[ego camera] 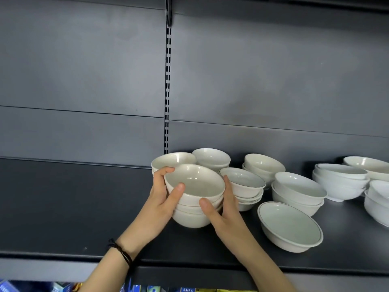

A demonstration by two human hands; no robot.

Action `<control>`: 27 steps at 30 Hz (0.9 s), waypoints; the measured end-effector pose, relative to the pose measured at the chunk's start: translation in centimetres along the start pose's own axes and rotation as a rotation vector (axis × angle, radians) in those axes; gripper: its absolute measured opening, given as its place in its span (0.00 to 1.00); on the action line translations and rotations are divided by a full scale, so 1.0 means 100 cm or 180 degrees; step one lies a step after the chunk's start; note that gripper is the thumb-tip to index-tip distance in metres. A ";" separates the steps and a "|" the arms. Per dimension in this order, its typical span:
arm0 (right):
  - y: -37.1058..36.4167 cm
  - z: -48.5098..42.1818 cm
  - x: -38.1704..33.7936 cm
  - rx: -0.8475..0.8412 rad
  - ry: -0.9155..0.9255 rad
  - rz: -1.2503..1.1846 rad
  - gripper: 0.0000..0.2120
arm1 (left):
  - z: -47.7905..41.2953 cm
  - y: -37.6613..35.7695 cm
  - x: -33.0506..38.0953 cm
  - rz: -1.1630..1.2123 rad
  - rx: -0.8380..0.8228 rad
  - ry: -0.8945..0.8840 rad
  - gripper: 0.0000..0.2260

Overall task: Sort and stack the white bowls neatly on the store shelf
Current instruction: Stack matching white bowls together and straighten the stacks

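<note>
Both hands are wrapping around a small stack of white bowls [195, 184] near the front of the dark shelf [84, 207], roughly mid-shot. The left hand [161, 200] is curling round the stack's left side, thumb lying across the top bowl's near rim. The right hand [226, 213] is cupping the right side, thumb pressing on the front wall. (Honestly can't tell if the stack is sitting on the shelf or hovering just off it.) A back-left stack [172, 161] and a back stack [210, 158] are crowding in right behind it. A dark-rimmed stack [242, 184] is sitting just beside the right hand's fingers, and a single wide bowl [290, 226] is lying alone further right. A black band [121, 252] is circling the left wrist.
</note>
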State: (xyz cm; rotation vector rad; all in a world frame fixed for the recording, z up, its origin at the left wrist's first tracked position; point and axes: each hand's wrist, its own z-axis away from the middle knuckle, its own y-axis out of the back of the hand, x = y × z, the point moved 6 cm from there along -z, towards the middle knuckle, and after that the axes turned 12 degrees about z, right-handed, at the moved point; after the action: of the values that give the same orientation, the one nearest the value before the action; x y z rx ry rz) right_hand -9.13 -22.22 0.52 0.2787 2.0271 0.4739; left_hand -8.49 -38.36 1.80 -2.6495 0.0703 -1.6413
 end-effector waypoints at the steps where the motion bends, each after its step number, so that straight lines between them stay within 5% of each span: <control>1: 0.001 0.000 -0.001 0.0002 0.0014 -0.0024 0.31 | 0.000 0.001 -0.005 -0.0004 0.0038 0.0053 0.26; 9: 0.000 0.006 -0.004 -0.0086 0.0117 -0.0215 0.41 | 0.005 -0.001 -0.008 0.0337 -0.0040 0.0356 0.19; 16: 0.002 0.008 0.006 -0.0581 0.0049 -0.0542 0.42 | 0.011 0.008 -0.016 0.0487 -0.0436 0.0552 0.48; 20: 0.001 0.009 0.004 -0.0599 0.0112 -0.0684 0.51 | 0.012 0.008 -0.016 0.0515 -0.0569 0.0458 0.52; 27: 0.003 0.008 0.002 -0.0420 0.0182 -0.0684 0.52 | 0.016 0.012 -0.008 0.0482 -0.0238 0.0072 0.52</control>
State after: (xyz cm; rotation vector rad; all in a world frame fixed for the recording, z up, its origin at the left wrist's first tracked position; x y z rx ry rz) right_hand -8.52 -21.68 0.17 -0.0334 2.0428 0.4820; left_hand -7.44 -39.49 0.36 -2.6047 0.3306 -1.6519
